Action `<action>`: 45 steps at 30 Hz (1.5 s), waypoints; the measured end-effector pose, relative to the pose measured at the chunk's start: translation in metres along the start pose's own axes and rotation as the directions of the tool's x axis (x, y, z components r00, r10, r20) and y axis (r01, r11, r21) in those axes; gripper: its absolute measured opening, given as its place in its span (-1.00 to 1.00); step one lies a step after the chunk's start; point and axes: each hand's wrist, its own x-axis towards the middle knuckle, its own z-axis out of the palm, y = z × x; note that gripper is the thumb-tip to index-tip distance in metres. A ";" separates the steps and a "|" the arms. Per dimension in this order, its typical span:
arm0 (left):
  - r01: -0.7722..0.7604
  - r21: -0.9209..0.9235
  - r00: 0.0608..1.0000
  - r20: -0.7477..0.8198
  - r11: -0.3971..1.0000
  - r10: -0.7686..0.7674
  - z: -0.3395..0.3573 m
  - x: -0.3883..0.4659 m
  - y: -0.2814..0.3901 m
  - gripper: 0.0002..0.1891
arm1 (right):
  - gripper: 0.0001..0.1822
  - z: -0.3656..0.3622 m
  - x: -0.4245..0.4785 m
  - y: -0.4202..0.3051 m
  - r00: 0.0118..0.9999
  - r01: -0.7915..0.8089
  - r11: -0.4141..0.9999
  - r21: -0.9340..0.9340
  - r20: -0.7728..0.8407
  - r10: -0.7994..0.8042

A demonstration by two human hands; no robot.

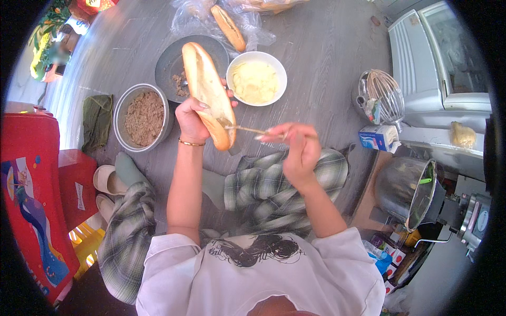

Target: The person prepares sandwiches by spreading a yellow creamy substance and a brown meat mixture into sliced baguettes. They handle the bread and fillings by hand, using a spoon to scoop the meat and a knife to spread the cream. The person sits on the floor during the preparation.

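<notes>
My left hand (195, 118) grips a long baguette (209, 89) that is split open lengthwise, its pale inside facing up. In my right hand (294, 146) is the thin handle of a spoon or spreader (250, 129), whose head rests inside the lower end of the bread. Just beyond the bread stands a white bowl (256, 79) of pale yellow spread. Behind the baguette, partly hidden, lies a dark grey pan (168, 65) with some brown crumbly filling and a metal utensil. A metal bowl (144, 118) of brown minced filling sits to the left.
Another split baguette (229, 29) lies on clear plastic bags (189, 17) at the far side. A folded dark green cloth (97, 120) is left of the metal bowl. Whisk attachments (381, 94), a blue carton (377, 138) and a stand mixer with steel bowl (399, 189) are to the right.
</notes>
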 end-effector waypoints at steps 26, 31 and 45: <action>0.201 0.030 0.978 0.044 0.979 -0.202 -0.003 -0.002 -0.023 -0.20 | -0.80 -0.021 0.086 0.012 0.996 0.080 0.989 -0.127 0.035 -0.076; 0.130 0.001 0.988 -0.083 0.992 -0.129 -0.009 0.004 -0.016 -0.22 | -0.83 -0.014 0.007 0.022 0.991 -0.089 0.996 -0.019 -0.103 0.086; -0.343 0.018 0.914 -0.224 0.939 0.338 -0.015 0.000 -0.012 -0.56 | -0.60 -0.064 0.018 0.130 0.903 -0.379 0.820 -0.429 -0.366 0.226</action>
